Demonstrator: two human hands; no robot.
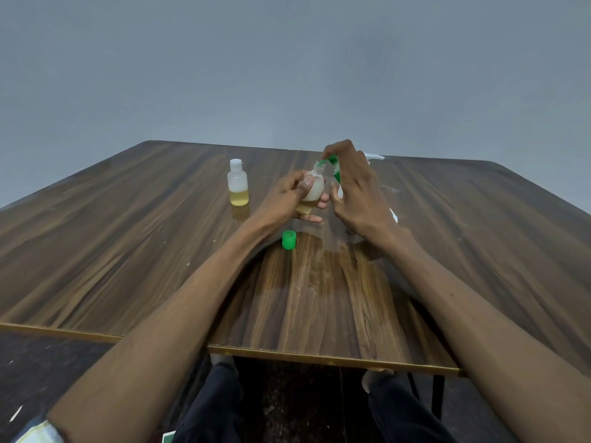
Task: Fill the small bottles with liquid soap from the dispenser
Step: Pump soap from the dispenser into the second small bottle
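My left hand (289,195) grips a small translucent bottle (312,189), tilted, with yellowish soap in its lower part. My right hand (353,190) is above and beside it, its fingertips pinching a green cap (331,161) at the bottle's open neck. The soap dispenser (374,157) stands behind my right hand; only its white pump nozzle and a strip of green show. A second small bottle (238,183), uncapped and about one third full of yellow soap, stands upright on the table to the left. A loose green cap (288,239) lies on the table in front of my hands.
The wooden table (128,251) stretches wide on both sides, its near edge just above my knees. A wet, shiny patch (323,247) lies on the wood beside the loose cap. A plain grey wall stands behind the table.
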